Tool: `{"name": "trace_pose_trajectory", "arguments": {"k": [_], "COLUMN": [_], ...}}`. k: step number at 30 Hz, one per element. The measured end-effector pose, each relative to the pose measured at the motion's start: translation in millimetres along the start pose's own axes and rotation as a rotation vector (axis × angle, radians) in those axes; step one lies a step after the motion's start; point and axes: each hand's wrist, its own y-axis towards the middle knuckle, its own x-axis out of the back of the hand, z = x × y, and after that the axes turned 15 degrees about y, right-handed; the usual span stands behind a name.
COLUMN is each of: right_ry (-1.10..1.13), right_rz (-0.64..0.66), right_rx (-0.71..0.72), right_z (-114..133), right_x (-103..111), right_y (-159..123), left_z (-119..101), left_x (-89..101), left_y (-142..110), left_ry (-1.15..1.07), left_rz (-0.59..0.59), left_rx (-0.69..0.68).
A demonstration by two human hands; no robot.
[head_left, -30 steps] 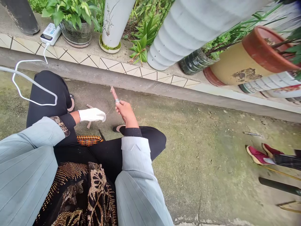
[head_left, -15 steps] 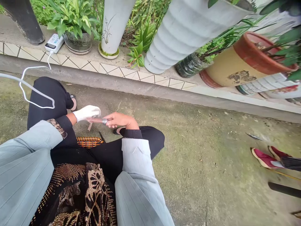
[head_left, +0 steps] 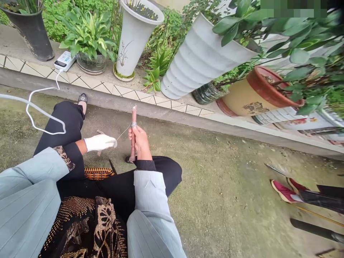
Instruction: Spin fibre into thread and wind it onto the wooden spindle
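Observation:
My right hand [head_left: 140,141], bare, is closed around a wooden stick [head_left: 134,115] that points away from me. Grey thin wire [head_left: 124,132] is wound round the stick just above my fingers. Its loose length runs taut down to my left hand [head_left: 100,143], which wears a white glove and is closed on the wire's end. Below the left hand a piece of wood [head_left: 99,152] shows in part on the ground. An orange and black checked thing [head_left: 99,173] lies between my legs, with a dark thin rod beside it.
Potted plants stand on the tiled ledge [head_left: 126,91] ahead, among them a tall white pot [head_left: 129,43]. A white power bank [head_left: 64,61] lies there with a white cable [head_left: 30,104] running leftward. At right are another person's red shoes [head_left: 285,191] and a long dark bar [head_left: 313,229].
The stick has swung from lying sideways between both hands to pointing away in my right hand. My left hand now sits apart from it, with wire stretched between. The view has shifted slightly.

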Motion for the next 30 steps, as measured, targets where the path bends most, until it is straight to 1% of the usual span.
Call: {"name": "trace_pose_trajectory", "arguments": {"k": [1,3,5,7,9,10,11,13,14,15,16,17,19,21,25,28,30], "right_ry": [-0.124,-0.481,-0.888,-1.205,-1.348,-1.355,-1.316,-1.106,-0.961,-0.811,-0.681,-0.589,-0.489,-0.441,-0.373,-0.322,-0.297], "right_rz": [-0.044,-0.092,-0.075,0.042,0.212,0.312,0.427,0.687,0.82,0.932,1.003,1.031,1.028,1.01,0.956,0.828,0.67], "right_rx": [0.002,-0.023,-0.076,-0.191,-0.356,-0.452,-0.55,-0.708,-0.754,-0.769,-0.753,-0.719,-0.67,-0.659,-0.642,-0.534,-0.41], "right_z": [-1,-3,-4,-6,-7,-7,-7,-5,-3,0,3,5,10,13,17,17,13], "right_x": [3,9,14,17,17,16,15,13,12,11,11,12,13,15,15,16,18], "right_y": [4,10,14,14,11,9,6,0,-2,-4,-5,-6,-5,-5,-11,-15,-13], "left_z": [-1,-4,-7,-8,-7,-5,-2,4,7,10,12,14,16,16,18,20,18], "left_x": [-1.4,-2.4,-0.1,5.3,12.2,15.5,18.6,23.2,24.7,25.6,26.0,25.9,24.5,22.0,14.7,6.1,-1.2], "left_y": [2,4,5,5,5,5,5,8,9,10,12,13,15,17,20,23,25], "left_ry": [0.039,0.072,0.085,0.114,0.165,0.195,0.219,0.242,0.237,0.225,0.214,0.204,0.197,0.175,0.044,-0.023,-0.047], "left_rz": [0.028,0.056,0.051,0.04,0.038,0.028,0.01,-0.05,-0.079,-0.1,-0.106,-0.103,-0.084,-0.067,-0.043,-0.018,0.014], "left_rx": [-0.052,-0.145,-0.201,-0.216,-0.199,-0.183,-0.163,-0.082,-0.021,0.046,0.1,0.142,0.177,0.184,0.188,0.192,0.161]}}
